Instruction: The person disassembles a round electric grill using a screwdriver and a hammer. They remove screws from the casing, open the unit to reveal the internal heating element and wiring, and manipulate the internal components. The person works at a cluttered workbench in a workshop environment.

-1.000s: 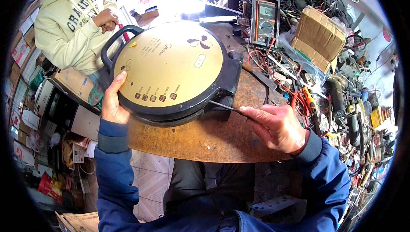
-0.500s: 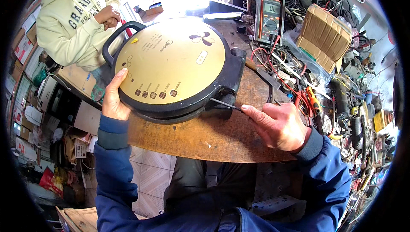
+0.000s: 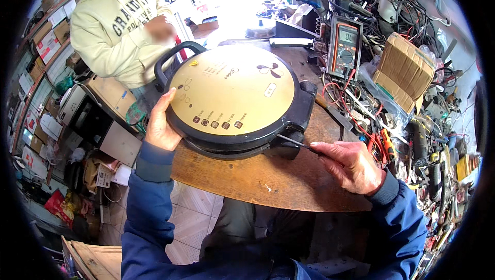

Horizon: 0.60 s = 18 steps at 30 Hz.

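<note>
- Since half a second ago the whole scene has shifted right and downward in the view; both hands and the round appliance [image 3: 232, 97] keep much the same placing against each other.
- The appliance is at the near side of the wooden table [image 3: 232, 179], in front of the person; its gold top [image 3: 240, 86] faces up, and its black loop handle [image 3: 170, 63] points away to the far left. Whether its base rests flat, I cannot tell.
- The left hand [image 3: 164, 126] grips the appliance's left rim: the thumb lies up against the edge, while the other fingers run underneath, mostly hidden.
- The right hand [image 3: 353, 165] pinches the dark handle end of a thin tool [image 3: 294, 141] between thumb and forefinger, the remaining fingers curled in.
- The tool's metal shaft slants up and left to the black casing at the appliance's near right; the exact spot its tip meets is unclear.
- Beyond the right hand lie red leads [image 3: 372, 145] and an orange-and-yellow handled tool [image 3: 388, 143].
- Farther back stand a multimeter [image 3: 344, 48] and an open cardboard box [image 3: 405, 68].
- At the far left, a person in a cream hoodie [image 3: 111, 37] faces the table, hands blurred.
</note>
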Available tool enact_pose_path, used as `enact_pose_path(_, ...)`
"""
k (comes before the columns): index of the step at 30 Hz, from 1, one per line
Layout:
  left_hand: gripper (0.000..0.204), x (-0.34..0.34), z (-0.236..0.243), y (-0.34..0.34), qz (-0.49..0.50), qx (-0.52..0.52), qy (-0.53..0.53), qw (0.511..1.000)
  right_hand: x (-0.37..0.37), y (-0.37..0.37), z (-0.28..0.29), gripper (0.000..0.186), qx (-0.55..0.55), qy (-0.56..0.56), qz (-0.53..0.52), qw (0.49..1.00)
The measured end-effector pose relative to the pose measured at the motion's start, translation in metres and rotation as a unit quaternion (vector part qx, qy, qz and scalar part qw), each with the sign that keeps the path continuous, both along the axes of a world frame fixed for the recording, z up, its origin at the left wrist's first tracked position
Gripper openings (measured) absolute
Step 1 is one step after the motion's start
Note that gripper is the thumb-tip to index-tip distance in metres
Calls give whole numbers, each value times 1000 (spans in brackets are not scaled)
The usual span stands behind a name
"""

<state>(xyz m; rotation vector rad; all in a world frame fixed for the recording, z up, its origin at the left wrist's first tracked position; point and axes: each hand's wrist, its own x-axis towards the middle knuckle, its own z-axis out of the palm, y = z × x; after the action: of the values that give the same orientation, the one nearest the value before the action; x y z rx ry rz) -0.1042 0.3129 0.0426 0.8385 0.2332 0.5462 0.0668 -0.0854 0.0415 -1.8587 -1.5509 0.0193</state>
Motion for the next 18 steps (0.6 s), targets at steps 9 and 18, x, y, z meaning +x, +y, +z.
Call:
enact_pose_path(9, 45, 8, 9, 53, 10, 71, 98, 993, -2, 0, 2, 35, -6, 7, 2, 1000)
enact_pose_path(18, 37, 39, 16, 101, -36, 128, 176, 975, -4, -3, 12, 44, -56, 30, -7, 998)
